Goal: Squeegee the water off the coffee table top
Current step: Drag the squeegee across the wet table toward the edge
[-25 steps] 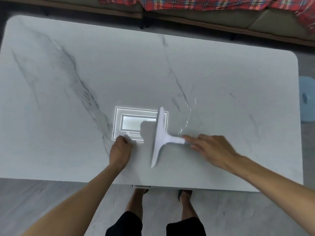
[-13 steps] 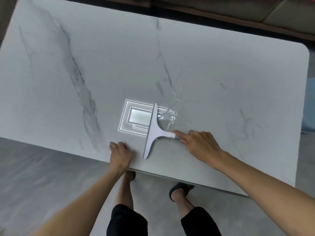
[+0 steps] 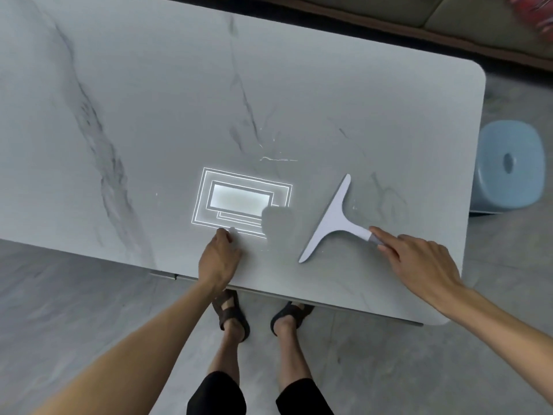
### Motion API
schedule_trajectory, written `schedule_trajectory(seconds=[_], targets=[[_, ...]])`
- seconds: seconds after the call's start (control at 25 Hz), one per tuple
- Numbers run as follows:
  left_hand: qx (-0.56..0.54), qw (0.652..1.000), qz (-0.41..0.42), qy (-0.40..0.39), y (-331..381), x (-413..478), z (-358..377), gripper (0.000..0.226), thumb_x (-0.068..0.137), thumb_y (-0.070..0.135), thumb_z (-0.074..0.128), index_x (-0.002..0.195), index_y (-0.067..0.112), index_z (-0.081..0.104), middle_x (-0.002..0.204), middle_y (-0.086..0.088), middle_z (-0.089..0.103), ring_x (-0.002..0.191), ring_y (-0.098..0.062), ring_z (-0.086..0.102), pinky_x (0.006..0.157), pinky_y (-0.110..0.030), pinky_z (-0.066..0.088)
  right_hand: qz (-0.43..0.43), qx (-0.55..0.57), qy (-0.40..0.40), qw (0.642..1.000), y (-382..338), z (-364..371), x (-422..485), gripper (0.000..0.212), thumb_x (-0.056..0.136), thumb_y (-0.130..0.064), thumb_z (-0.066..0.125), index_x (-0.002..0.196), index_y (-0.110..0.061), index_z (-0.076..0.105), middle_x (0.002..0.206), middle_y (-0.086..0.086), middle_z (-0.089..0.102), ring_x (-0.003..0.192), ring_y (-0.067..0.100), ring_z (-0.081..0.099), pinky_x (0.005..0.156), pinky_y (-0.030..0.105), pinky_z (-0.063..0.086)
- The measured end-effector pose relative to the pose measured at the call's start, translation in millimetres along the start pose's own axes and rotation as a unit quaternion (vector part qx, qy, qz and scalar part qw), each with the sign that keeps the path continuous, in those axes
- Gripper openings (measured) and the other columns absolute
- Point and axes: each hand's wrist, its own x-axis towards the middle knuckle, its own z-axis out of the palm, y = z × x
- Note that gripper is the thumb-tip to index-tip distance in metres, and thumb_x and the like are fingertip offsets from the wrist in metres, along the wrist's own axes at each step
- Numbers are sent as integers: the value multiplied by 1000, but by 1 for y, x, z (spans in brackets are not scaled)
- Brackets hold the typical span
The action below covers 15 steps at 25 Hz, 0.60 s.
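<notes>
We are standing at the near edge of the table [image 3: 299,85], looking down on its grey marbled top. The squeegee [image 3: 332,220] is lying flat on the near right part of the top, its long blade slanting from near left to far right and its short handle pointing right. Our right hand [image 3: 419,259] is pinching the grey end of that handle, with the forefinger [image 3: 378,233] stretching along it and the other fingers tucking in below.

Our left hand [image 3: 220,259] is resting on the top close to the near edge, well to the left of the blade; its fingers are curling under into a loose fist and gripping nothing. Its knuckles are lying at the near edge of a bright rectangular reflection [image 3: 242,202].

Thin streaks and beads of water [image 3: 278,159] are glinting just beyond that reflection, to the left of the blade's far tip; a few specks are showing beside the blade.

A pale blue stool [image 3: 508,166] is standing on the floor [image 3: 74,310] just off the table's right edge. Our sandals [image 3: 230,313] are showing below the near edge, and a sofa [image 3: 478,22] is running along the far side.
</notes>
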Motion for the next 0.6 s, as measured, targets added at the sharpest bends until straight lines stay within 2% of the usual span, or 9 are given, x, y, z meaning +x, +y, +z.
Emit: schedule_trajectory(seconds=[0.16, 0.32, 0.44, 0.52, 0.6], targets=[[-54, 993, -26, 99, -28, 1, -29, 13, 87, 11, 59, 94, 15, 48, 88, -9, 65, 72, -27, 59, 60, -34, 46, -90, 60, 11, 994, -75, 7, 6, 41, 94, -42, 48, 133, -46, 41, 74, -5, 61, 58, 24, 61, 48, 32, 45], [-16, 991, -59, 115, -62, 5, -51, 10, 93, 21, 53, 99, 16, 46, 86, -8, 65, 71, -28, 59, 61, -36, 46, -215, 80, -28, 973, -172, 42, 30, 35, 96, -41, 45, 130, -43, 36, 73, 0, 59, 56, 27, 60, 48, 31, 42], [9, 997, -43, 65, -70, 5, -47, 18, 91, 18, 50, 107, 14, 42, 91, -6, 58, 76, -27, 54, 64, -34, 39, -237, 58, -40, 969, -185, 57, 36, 34, 98, -38, 45, 131, -42, 42, 76, 2, 59, 56, 27, 58, 47, 30, 37], [-2, 999, -34, 5, -63, 2, -36, 24, 87, 15, 51, 108, 14, 40, 94, -9, 58, 76, -29, 54, 60, -33, 37, -221, 36, -31, 974, -157, 57, 32, 33, 96, -36, 49, 128, -44, 46, 75, 1, 59, 56, 26, 59, 48, 28, 30], [-11, 999, -42, -31, -51, 0, -23, 27, 84, 15, 52, 109, 14, 41, 99, -10, 56, 79, -29, 54, 63, -33, 38, -188, 17, -25, 982, -114, 50, 22, 34, 95, -37, 50, 127, -47, 44, 72, -2, 57, 57, 25, 59, 48, 27, 29]])
